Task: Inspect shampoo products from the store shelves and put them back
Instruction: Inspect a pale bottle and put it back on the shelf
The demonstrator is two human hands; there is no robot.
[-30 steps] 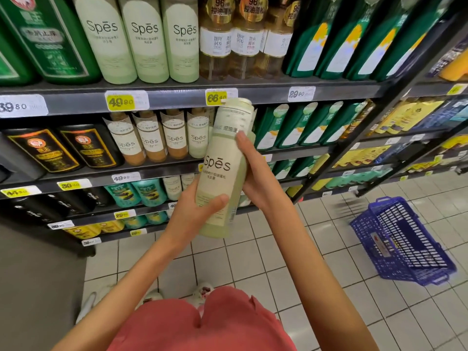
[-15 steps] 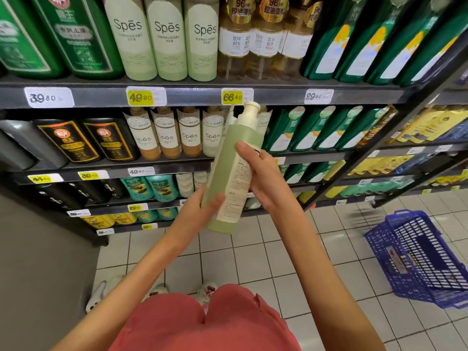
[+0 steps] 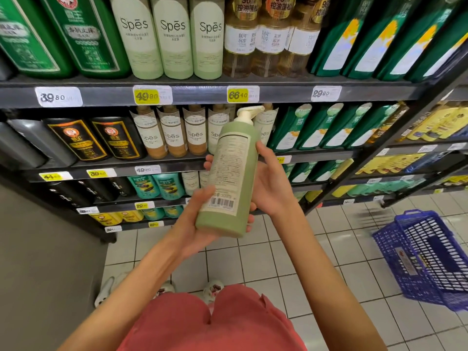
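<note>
**Back label under inspection, return to shelf still to come**

In front of the shampoo shelves (image 3: 197, 95), a green pump bottle (image 3: 229, 178) is held in both hands at chest height, tilted with its cream pump head toward the shelving and its base toward the person. The back label, with fine print and a barcode near the bottom, is turned to the camera. The left hand (image 3: 200, 224) is closed under and around the lower end of the bottle, thumb laid beside the barcode; the right hand (image 3: 269, 183) is wrapped round the far side at mid-height, fingertips showing past the left edge. Both grips are thus pressed onto the bottle.

The inspection step is judged to be under way: the product is off the shelf and its label is being read. The putting back is not yet done. Matching pale green Spēs bottles (image 3: 168, 39) are seen on the upper shelf, which is likely where it belongs. A blue shopping basket (image 3: 428, 262) is seen on the tiled floor at the right, well apart from the hands.
</note>
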